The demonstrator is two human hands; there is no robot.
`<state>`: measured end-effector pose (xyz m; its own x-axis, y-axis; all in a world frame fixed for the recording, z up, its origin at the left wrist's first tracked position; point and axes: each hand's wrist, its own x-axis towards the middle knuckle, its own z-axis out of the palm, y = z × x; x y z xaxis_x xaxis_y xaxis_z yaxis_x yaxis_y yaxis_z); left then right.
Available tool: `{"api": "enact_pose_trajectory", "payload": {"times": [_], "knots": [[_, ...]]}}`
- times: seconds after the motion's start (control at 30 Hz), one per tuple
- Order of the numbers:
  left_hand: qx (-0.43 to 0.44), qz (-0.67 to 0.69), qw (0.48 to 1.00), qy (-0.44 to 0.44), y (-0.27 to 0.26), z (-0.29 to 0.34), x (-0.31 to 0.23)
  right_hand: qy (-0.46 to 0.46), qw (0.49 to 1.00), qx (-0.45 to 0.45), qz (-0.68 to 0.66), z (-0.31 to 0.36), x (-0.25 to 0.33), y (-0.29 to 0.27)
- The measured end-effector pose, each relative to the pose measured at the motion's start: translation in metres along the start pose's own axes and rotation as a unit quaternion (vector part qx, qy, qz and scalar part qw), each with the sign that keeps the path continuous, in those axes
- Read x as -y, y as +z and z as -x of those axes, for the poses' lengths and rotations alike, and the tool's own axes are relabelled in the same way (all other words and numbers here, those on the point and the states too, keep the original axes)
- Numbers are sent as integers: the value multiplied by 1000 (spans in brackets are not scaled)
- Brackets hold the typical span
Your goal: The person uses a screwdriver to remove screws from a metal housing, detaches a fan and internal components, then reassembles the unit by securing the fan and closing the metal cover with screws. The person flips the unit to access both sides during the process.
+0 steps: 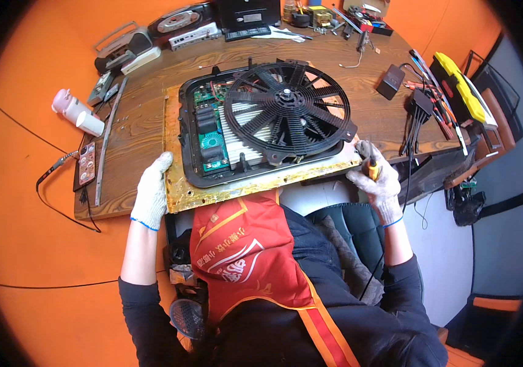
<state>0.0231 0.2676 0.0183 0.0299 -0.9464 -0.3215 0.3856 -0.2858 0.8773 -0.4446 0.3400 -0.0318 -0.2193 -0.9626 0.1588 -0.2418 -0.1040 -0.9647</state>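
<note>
Head view: circuit boards (210, 131) inside black housing (225, 177)

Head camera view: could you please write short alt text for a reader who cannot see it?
A person in white work gloves steadies an opened appliance with a large black fan on a wooden table. The left hand grips the yellowed base plate; the right hand holds an orange-handled tool. Tools and cables lie around.

left hand (151, 191): white knit glove, blue cuff edge | right hand (379, 183): same white glove, blue edge | sleeves: dark, pushed up the forearms | chest: red apron, white printing, orange-yellow trim and strap
</note>
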Motion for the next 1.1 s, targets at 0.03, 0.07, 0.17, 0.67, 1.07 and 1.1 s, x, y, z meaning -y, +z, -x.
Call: {"api": "enact_pose_trajectory", "payload": {"times": [0.03,0.07,0.17,0.67,1.07,1.1], "knots": [[9,5,1000,2,1,0,-3,-51,999,-5,0,-1,-5,0],[2,-7,1000,7,3,0,-7,-126,991,-9,42,-2,-10,-1],[28,14,1000,-2,8,0,-20,-284,924,-38,253,-10,-17,-4],[-3,16,1000,19,26,-14,-116,-401,864,92,-292,-142,99,-16],[29,-77,995,-64,43,-32,-189,-387,920,19,57,-224,177,-14],[31,-96,994,-48,43,-34,-190,-374,923,7,88,-224,182,-15]]}}
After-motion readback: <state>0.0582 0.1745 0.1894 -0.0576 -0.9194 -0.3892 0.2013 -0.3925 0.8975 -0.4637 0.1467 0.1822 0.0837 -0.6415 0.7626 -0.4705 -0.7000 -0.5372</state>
